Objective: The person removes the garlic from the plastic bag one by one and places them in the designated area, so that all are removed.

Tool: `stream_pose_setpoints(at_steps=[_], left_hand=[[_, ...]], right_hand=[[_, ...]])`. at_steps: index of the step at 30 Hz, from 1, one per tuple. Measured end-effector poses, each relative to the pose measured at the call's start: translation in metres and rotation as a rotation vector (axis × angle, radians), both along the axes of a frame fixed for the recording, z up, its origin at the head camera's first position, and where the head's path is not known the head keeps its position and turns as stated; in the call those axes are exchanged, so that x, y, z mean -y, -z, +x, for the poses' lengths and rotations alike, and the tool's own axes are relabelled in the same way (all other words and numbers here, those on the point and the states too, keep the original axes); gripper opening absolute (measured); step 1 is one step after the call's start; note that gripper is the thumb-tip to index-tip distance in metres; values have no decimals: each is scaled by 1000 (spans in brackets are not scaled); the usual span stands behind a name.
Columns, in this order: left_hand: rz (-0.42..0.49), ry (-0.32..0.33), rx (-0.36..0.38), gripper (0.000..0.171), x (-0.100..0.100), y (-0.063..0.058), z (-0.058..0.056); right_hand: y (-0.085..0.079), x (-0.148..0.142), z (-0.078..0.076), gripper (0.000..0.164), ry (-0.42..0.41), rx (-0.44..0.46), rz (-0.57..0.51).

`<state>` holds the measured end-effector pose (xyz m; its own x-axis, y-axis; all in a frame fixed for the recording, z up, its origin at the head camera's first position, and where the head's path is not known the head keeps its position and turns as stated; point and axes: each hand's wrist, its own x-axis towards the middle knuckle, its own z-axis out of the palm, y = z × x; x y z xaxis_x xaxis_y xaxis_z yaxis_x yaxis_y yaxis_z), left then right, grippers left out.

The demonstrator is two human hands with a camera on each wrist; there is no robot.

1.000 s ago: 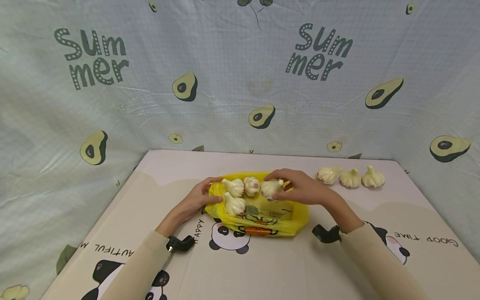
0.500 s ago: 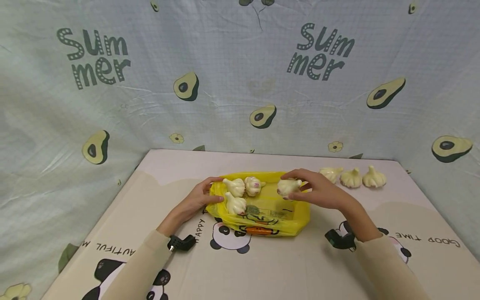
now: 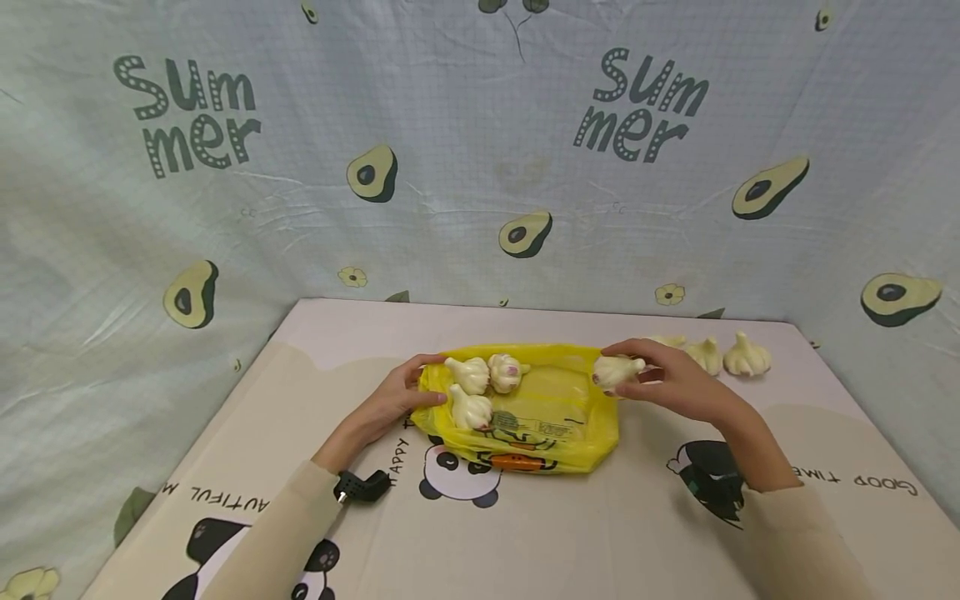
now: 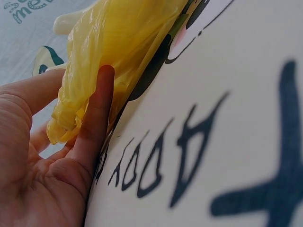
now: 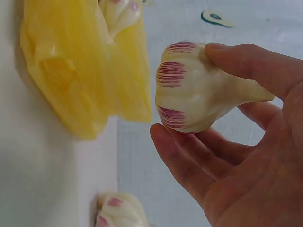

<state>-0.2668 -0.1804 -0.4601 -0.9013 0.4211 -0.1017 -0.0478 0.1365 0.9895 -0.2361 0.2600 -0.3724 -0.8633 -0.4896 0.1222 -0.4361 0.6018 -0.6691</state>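
Note:
My right hand [image 3: 678,382] holds a garlic bulb [image 3: 617,372] between thumb and fingers, above the right rim of a yellow plastic bag [image 3: 555,454]. In the right wrist view the garlic bulb [image 5: 189,87] shows purple streaks, its stem toward the palm. My left hand [image 3: 393,396] grips the bag's left edge; in the left wrist view its thumb and fingers lie on both sides of the yellow film [image 4: 87,71]. Three more bulbs lie in the bag's left half: one at the back left [image 3: 468,375], one beside it [image 3: 506,372], one in front [image 3: 471,408].
At the table's back right stand further garlic bulbs: one at the end of the row [image 3: 747,356], another beside it [image 3: 705,356], and one mostly hidden behind my right hand. A patterned cloth [image 3: 450,192] hangs behind the table [image 3: 570,533].
My right hand has lifted the garlic bulb from inside the bag and carried it right, to the bag's right rim. My left hand has stayed in place on the bag.

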Motion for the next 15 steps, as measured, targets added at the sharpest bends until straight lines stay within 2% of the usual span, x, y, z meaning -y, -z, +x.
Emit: stream_pose_setpoints(at_steps=[4, 15], left_hand=[[-9, -5, 1, 73, -1, 0, -1], [-43, -24, 10, 71, -2, 0, -1]], right_hand=[[0, -15, 0, 45, 38, 23, -3], [5, -50, -5, 46, 69, 123, -53]])
